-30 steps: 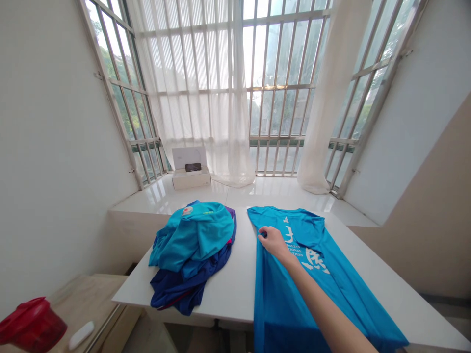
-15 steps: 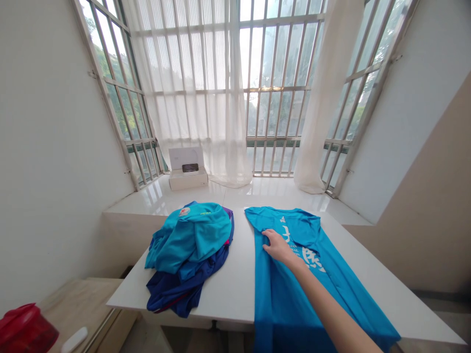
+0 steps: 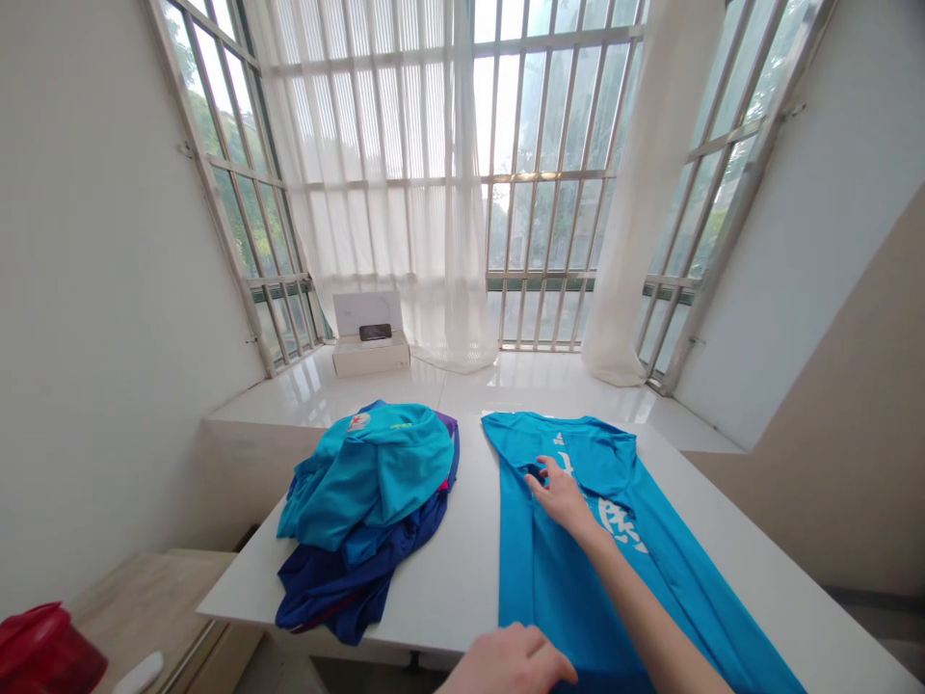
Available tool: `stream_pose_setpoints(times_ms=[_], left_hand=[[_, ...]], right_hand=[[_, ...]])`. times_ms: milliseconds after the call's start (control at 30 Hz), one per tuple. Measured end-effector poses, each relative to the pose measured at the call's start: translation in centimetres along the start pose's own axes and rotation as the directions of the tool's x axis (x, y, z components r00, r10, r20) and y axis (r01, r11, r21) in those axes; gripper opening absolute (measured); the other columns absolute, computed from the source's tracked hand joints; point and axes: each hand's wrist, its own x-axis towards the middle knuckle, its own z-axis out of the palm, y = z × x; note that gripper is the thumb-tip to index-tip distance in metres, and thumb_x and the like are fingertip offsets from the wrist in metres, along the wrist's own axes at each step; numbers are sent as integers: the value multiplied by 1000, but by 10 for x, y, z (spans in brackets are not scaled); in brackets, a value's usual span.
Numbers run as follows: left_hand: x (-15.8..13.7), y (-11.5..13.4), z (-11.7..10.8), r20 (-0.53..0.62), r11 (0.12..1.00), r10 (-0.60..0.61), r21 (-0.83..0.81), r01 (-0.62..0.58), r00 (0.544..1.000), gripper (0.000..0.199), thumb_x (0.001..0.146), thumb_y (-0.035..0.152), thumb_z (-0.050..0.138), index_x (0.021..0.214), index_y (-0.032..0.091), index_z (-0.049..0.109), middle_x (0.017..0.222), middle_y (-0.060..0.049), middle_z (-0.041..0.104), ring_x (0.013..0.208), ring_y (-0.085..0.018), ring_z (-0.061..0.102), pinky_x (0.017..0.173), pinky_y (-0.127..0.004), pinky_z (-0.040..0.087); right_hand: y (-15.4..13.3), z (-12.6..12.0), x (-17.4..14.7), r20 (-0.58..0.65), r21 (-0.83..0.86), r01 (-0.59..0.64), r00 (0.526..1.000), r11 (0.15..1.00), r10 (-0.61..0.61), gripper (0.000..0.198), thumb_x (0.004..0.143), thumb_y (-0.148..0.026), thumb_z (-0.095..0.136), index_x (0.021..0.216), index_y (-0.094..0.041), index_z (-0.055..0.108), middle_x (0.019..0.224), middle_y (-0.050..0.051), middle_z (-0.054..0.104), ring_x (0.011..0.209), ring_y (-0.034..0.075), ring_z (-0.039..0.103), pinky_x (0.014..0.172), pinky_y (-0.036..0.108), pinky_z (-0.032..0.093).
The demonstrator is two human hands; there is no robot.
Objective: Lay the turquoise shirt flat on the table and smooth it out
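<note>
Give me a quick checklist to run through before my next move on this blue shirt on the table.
1. Blue shirt spread flat on white table: ok.
2. Right hand flat on shirt: ok.
3. Left hand at near table edge, grip on hem: cannot tell.
4. Pile of clothes apart from shirt: ok.
5. Shirt's near end fully on table: cannot tell, cut off.

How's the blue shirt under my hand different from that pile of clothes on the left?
The blue shirt lies spread flat, one layer, white print showing; the clothes pile is crumpled, several garments heaped. The right hand rests on the shirt; nothing touches the pile. Both lie on the white table.
</note>
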Motion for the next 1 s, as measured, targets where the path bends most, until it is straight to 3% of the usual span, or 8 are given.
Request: stream_pose_setpoints(times_ms=[133, 267, 367, 500, 600, 733, 833, 1000], left_hand=[[14, -20, 0, -252, 964, 36, 263, 32, 967, 34, 84, 43, 72, 112, 24, 65, 122, -6, 68, 114, -29, 62, 93, -39, 53], [13, -40, 26, -439, 865, 136, 490, 109, 888, 63, 87, 71, 54, 128, 24, 61, 136, -9, 62, 124, -33, 56, 96, -43, 51], [14, -55, 50, -475, 789, 252, 606, 105, 843, 69, 93, 73, 39, 138, 23, 55, 139, -6, 61, 123, -28, 58, 101, -39, 49], [18, -64, 69, -530, 757, 269, 633, 164, 804, 51, 105, 48, 33, 144, 21, 48, 133, -4, 66, 123, -22, 60, 112, -39, 41], [21, -63, 73, -574, 753, 266, 625, 205, 774, 45, 105, 31, 33, 145, 18, 47, 128, -3, 69, 123, -20, 61, 117, -38, 37], [21, -59, 68, -607, 762, 286, 613, 208, 741, 43, 105, 25, 29, 139, 19, 54, 131, -1, 67, 126, -19, 59, 122, -41, 28], [19, -56, 65, -578, 759, 281, 623, 191, 766, 43, 105, 29, 29, 138, 20, 55, 133, -2, 66, 128, -20, 57, 121, -42, 30], [17, -52, 60, -541, 766, 276, 623, 158, 795, 66, 100, 63, 28, 134, 15, 60, 133, -9, 66, 130, -26, 54, 121, -45, 28]], right_hand=[[20, -8, 35, -48, -7, -61, 997, 998, 61, 38, 98, -38, 49, 122, -12, 61, 113, 13, 70, 104, 22, 67, 89, 32, 50], [30, -12, 72, -35, -31, -57, 998, 998, 56, 30, 96, -38, 58, 116, -17, 63, 120, 8, 67, 108, 21, 64, 95, 44, 51], [32, -9, 95, -18, -58, -62, 998, 996, 61, 34, 95, -38, 60, 123, -19, 60, 129, 9, 62, 114, 24, 61, 97, 48, 51], [34, -2, 115, 55, -82, -62, 996, 995, 66, 36, 94, -38, 62, 124, -18, 60, 127, 8, 62, 111, 23, 62, 94, 47, 53], [37, 1, 124, 134, -86, -50, 989, 995, 61, 32, 93, -38, 63, 118, -17, 62, 119, 7, 65, 103, 21, 65, 89, 44, 55], [40, 1, 131, 155, -104, -84, 983, 991, 100, 32, 94, -38, 63, 118, -17, 62, 118, 7, 65, 103, 21, 65, 88, 43, 56], [43, 0, 131, 120, -128, -138, 981, 982, 153, 35, 94, -40, 61, 122, -18, 60, 122, 8, 64, 104, 21, 64, 89, 44, 56], [42, -2, 130, 96, -128, -133, 985, 983, 146, 30, 95, -39, 61, 116, -18, 63, 119, 7, 66, 103, 20, 65, 89, 43, 55]])
